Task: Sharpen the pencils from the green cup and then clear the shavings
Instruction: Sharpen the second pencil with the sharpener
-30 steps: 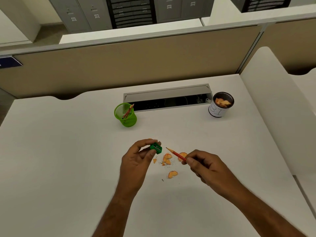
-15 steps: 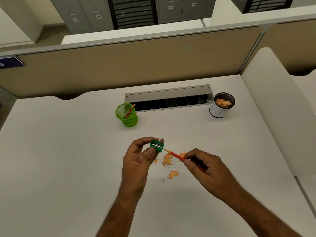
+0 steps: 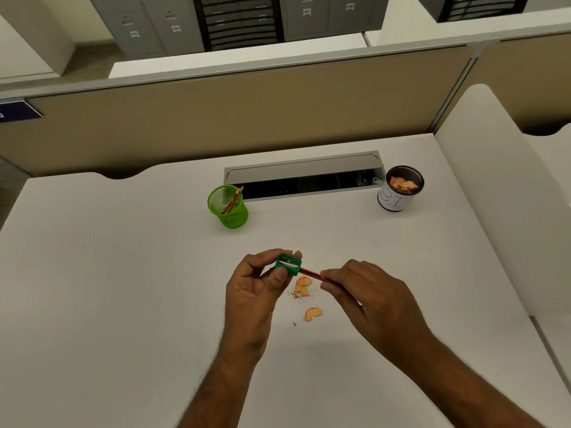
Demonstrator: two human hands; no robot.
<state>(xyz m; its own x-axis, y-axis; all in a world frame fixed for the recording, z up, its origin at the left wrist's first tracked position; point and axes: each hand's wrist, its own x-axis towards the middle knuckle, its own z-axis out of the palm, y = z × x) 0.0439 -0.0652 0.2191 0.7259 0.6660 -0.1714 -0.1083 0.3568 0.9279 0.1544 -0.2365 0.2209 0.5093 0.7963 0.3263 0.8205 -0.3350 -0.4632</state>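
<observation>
Since a second ago, I'm seating the pencil [image 3: 312, 274] tip inside the sharpener [image 3: 288, 265], above the shavings [image 3: 302, 285]. Left hand [image 3: 256, 291] is pinching the sharpener, right hand [image 3: 367, 291] the shaft; it's looking light, stiff, brittle-tipped, so I'm gripping near the tip.

The left hand [image 3: 253, 291] is raised palm-up, thumb and fingers curled in a pinch. The right hand [image 3: 370, 291] lies knuckles-up, fingertips pinched together toward the left. Both forearms are bare.
</observation>
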